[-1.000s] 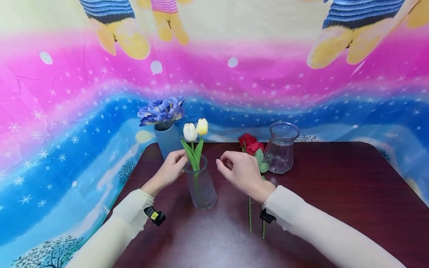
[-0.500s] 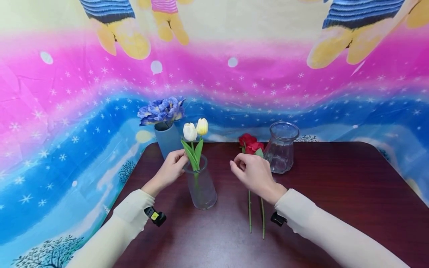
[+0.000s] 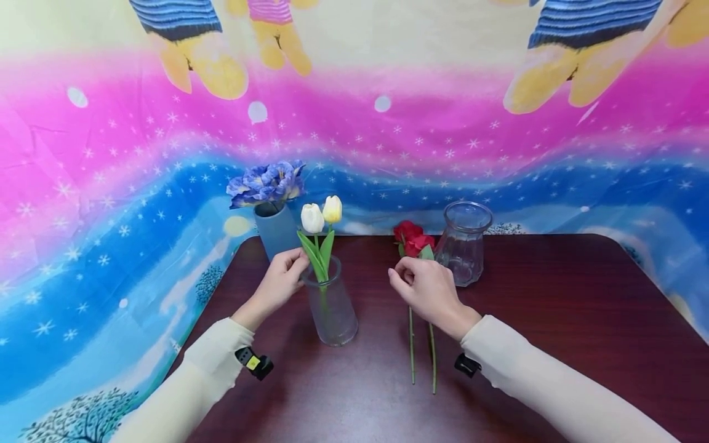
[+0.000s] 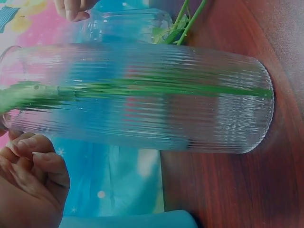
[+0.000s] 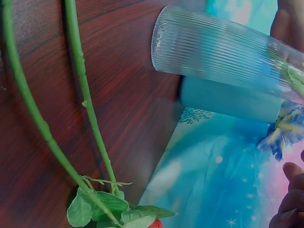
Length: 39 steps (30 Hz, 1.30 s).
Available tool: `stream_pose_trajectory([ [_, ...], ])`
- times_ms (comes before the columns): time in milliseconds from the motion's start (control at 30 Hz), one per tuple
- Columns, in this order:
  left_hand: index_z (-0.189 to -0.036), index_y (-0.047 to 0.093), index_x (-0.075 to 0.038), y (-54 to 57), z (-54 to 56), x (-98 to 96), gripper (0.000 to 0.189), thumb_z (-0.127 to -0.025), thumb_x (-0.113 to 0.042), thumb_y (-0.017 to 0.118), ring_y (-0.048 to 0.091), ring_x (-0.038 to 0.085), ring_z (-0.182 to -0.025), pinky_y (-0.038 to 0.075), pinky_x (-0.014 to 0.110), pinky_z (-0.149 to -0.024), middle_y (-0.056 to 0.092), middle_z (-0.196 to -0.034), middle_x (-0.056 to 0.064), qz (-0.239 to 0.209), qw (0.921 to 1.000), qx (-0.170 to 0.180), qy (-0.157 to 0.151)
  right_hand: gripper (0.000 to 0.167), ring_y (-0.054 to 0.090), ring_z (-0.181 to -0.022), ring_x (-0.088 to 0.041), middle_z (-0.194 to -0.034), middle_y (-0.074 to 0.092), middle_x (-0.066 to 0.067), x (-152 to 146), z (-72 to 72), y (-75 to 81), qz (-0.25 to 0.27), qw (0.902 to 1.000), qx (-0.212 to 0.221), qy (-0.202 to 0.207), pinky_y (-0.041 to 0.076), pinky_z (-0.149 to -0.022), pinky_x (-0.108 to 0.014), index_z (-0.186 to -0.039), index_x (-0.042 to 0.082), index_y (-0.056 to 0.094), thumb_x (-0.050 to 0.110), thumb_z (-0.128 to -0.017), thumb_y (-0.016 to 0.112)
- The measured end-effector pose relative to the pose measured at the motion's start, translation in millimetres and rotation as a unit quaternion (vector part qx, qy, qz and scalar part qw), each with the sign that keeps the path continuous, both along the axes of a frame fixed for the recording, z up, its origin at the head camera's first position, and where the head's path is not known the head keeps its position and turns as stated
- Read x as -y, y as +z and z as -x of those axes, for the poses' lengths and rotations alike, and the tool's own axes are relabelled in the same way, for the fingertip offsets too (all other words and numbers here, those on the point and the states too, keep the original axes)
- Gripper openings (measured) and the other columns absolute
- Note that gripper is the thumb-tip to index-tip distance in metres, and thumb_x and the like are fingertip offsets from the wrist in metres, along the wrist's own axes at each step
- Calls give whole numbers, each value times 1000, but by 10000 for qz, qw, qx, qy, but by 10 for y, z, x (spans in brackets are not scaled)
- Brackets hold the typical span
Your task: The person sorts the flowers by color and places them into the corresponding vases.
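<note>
A ribbed clear glass vase (image 3: 336,317) stands upright in front of the left part of the table. In it are a white tulip (image 3: 312,218) and a yellow one (image 3: 332,210), with green leaves at the rim. My left hand (image 3: 277,280) is at the vase's left rim, fingers curled and pinching there beside the leaves. Over two red roses (image 3: 419,246) hovers my right hand (image 3: 431,289), fingers loosely curled with nothing in them. It covers part of the rose stems in the head view; their bare green stems (image 5: 83,80) lie on the table below it.
Behind the tulips stands a blue vase (image 3: 276,231) with blue-purple flowers (image 3: 268,183). A wider clear glass vase (image 3: 465,255) stands right of the roses. The dark wooden table (image 3: 565,320) meets a printed cloth backdrop (image 3: 354,141) at its far edge.
My right hand has moved right, away from the tulip vase and over the rose stems. My left hand has stayed at the vase's rim.
</note>
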<state>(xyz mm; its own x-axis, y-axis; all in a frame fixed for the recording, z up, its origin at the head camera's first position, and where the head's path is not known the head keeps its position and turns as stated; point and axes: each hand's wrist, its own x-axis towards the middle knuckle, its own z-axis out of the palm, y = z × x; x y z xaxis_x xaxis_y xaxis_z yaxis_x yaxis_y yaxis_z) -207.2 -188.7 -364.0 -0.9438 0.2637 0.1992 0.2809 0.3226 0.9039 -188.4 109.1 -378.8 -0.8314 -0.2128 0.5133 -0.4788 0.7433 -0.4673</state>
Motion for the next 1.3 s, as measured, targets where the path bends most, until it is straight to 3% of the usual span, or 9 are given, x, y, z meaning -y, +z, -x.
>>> stream_pose_trajectory([
  [233,-76,42,0,-46,-74,51,43,-111,-24,39,36,13,-46,34,28,-47,38,-59,3,-330,9992,-184,100,17,35,-46,-8,-49,36,8,-41,5,-24,-2,10000,72,-62,26,-45,-28,-81,20,69,29,-94,67],
  [533,-93,55,6,-138,-171,90,27,-108,-14,44,54,20,-55,48,32,-49,55,-75,21,-457,9939,-635,772,18,37,-47,-7,-51,40,9,-116,24,-79,-56,9998,156,-91,27,-45,-28,-80,20,69,29,-95,66],
  [767,-104,54,9,-221,-213,80,22,-107,-12,46,62,15,-72,55,29,-60,58,-84,14,-776,9882,-797,1056,19,38,-47,-7,-51,41,10,-219,31,-157,-131,9995,225,-176,29,-47,-28,-78,21,67,29,-94,67],
  [1033,-112,50,10,-324,-256,29,20,-105,-9,47,61,6,-94,55,26,-77,60,-99,4,-1095,9807,-1164,1129,20,39,-49,-8,-52,42,10,-339,33,-233,-275,9989,269,-261,30,-47,-29,-74,22,65,27,-93,67],
  [1200,-124,45,9,-378,-284,-6,28,-102,-8,48,56,6,-111,45,20,-92,57,-116,12,-1234,9785,-1305,1018,20,39,-49,-8,-53,42,10,-404,35,-270,-335,9985,349,-269,30,-47,-29,-74,23,63,26,-93,68],
  [1300,-137,40,7,-421,-312,-29,42,-98,-7,50,52,7,-122,42,18,-97,54,-129,17,-1197,9798,-1355,852,20,40,-50,-9,-54,42,9,-435,35,-290,-361,9980,418,-319,31,-48,-30,-74,23,63,26,-93,68],
])
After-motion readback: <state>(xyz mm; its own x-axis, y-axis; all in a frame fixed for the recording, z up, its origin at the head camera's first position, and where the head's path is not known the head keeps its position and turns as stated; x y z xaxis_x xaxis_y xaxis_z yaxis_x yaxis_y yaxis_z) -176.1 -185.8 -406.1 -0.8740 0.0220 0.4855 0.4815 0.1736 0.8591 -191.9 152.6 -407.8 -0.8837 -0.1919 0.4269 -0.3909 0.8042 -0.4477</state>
